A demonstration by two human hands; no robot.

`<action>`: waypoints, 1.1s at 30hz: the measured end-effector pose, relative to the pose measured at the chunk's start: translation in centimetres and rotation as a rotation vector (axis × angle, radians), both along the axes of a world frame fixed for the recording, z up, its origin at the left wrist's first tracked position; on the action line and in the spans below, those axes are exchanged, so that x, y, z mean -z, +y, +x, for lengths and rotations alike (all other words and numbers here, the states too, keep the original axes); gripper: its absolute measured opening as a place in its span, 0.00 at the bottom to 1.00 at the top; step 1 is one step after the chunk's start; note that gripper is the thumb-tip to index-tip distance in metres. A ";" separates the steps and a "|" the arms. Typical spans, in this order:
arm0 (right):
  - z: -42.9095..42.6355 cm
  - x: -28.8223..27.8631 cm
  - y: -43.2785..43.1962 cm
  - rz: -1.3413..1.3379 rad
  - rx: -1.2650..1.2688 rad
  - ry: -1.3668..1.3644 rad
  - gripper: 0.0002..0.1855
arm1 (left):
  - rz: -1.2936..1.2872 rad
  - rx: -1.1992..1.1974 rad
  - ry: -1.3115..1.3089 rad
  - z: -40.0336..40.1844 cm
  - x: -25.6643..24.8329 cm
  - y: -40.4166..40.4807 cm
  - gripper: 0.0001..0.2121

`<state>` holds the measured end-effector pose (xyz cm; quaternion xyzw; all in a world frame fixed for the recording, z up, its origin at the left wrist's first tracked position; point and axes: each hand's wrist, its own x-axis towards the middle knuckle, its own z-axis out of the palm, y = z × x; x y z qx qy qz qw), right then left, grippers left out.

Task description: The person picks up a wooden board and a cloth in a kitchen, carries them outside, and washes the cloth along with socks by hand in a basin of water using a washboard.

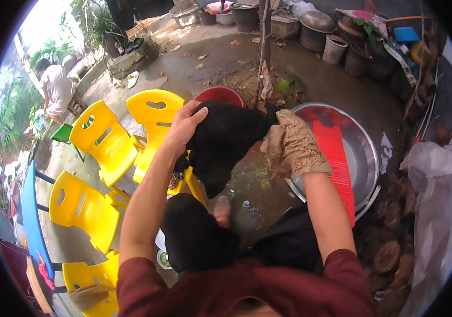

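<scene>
A black cloth (222, 138) hangs between my two hands, its lower end pointing down above the wet ground. My left hand (184, 125) pinches its upper left edge between thumb and fingers. On my right hand (289, 142) is a beige patterned cloth or glove, which hides the fingers; it meets the black cloth's right end. A large metal basin (370, 154) with liquid stands at the right, with a red washboard (333, 158) leaning in it. Behind the black cloth shows a red bucket or basin (218, 94).
Yellow chairs (95, 146) stand at the left, beside a blue tabletop (35, 218). A thin trunk (263, 51) rises ahead. A person (57, 87) sits at the far left. Pots and buckets (334, 49) line the back right; a whitish sheet (440, 198) lies at the right.
</scene>
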<state>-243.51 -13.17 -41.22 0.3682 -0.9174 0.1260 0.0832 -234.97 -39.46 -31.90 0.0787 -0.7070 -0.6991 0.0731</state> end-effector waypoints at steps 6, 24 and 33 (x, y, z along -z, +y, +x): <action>1.9 -4.8 -1.8 0.620 -0.119 0.146 0.18 | 0.313 0.042 0.088 1.1 -4.1 2.3 0.08; 5.1 -8.0 -3.0 -0.076 -0.210 0.039 0.14 | -0.688 -0.211 -0.142 -1.3 4.1 -10.3 0.13; 3.7 -5.9 -3.0 -0.320 -0.178 0.004 0.22 | -1.157 -0.622 -0.578 5.7 17.6 -9.8 0.23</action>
